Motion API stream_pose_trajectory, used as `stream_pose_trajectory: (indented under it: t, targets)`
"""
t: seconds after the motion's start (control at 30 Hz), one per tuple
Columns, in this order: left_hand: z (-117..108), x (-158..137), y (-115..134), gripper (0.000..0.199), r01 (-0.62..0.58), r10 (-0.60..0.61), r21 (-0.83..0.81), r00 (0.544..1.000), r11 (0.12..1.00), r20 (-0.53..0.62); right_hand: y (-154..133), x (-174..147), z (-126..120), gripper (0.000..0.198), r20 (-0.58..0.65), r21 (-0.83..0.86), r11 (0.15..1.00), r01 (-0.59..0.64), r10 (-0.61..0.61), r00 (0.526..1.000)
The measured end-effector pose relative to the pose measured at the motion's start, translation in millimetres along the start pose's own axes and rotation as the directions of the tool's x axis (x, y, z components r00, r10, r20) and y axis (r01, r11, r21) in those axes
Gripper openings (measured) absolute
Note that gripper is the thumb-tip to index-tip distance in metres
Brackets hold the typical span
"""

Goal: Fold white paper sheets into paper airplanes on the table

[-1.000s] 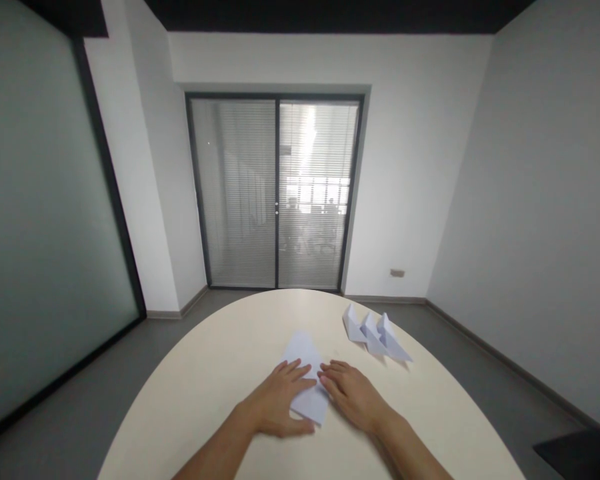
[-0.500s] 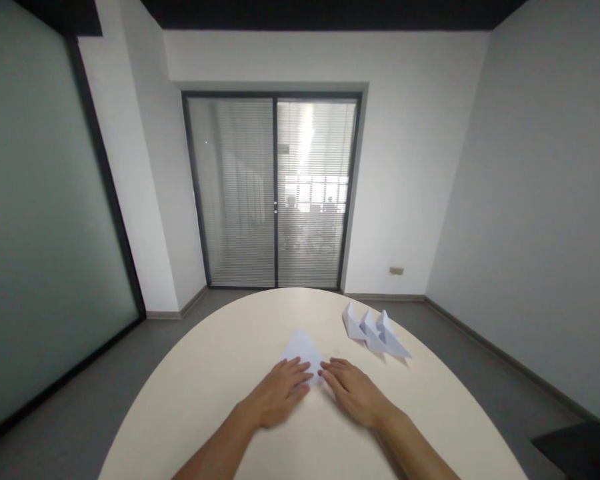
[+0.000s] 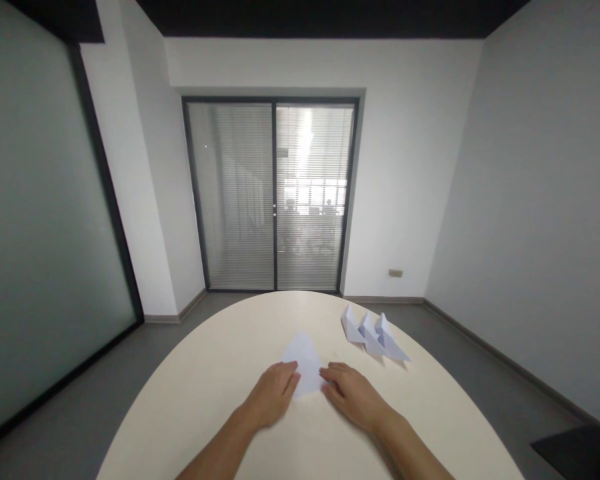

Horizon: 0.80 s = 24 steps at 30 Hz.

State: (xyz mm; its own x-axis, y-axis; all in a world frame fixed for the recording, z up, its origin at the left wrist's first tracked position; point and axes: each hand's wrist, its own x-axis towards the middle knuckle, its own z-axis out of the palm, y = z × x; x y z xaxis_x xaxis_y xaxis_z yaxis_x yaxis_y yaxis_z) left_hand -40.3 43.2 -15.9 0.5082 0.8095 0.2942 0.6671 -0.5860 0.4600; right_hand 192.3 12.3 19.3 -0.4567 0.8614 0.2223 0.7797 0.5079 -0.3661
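A white piece of folded paper (image 3: 307,367) lies on the round table in front of me, narrow at its far end and wider toward me. My left hand (image 3: 274,390) is closed at its left edge, fingers together and the thumb beside them. At the right edge my right hand (image 3: 350,392) has its fingers bent in, with the tips on the paper. The undersides of both hands are hidden. Several white folded paper boats (image 3: 375,333) stand in a row to the right, beyond my right hand.
The cream round table (image 3: 205,373) has a curved edge all round. Farther off are a glass door with blinds (image 3: 275,200) and a wall socket (image 3: 395,273). A dark object (image 3: 580,450) is at the lower right, beside the table.
My left hand has drawn its spread fingers in and shifted slightly left, baring more of the paper. The right fingers have bent a little more. The paper boats stay put.
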Motion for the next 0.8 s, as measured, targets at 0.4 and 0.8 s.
stream_pose_trajectory:
  t: [0.4, 0.8]
  targets:
    - [18, 15, -17, 0.024, 0.068, -0.060, 0.061, 0.989, 0.996, -0.133, 15, 6, 7, 0.035, 0.007, 0.052, 0.999, 0.003, -0.004, 1.000]
    - [20, 25, -13, 0.026, 0.106, -0.088, 0.185, 0.991, 0.977, -0.105, 13, 7, 16, 0.018, 0.026, 0.105, 0.986, 0.126, -0.129, 0.991]
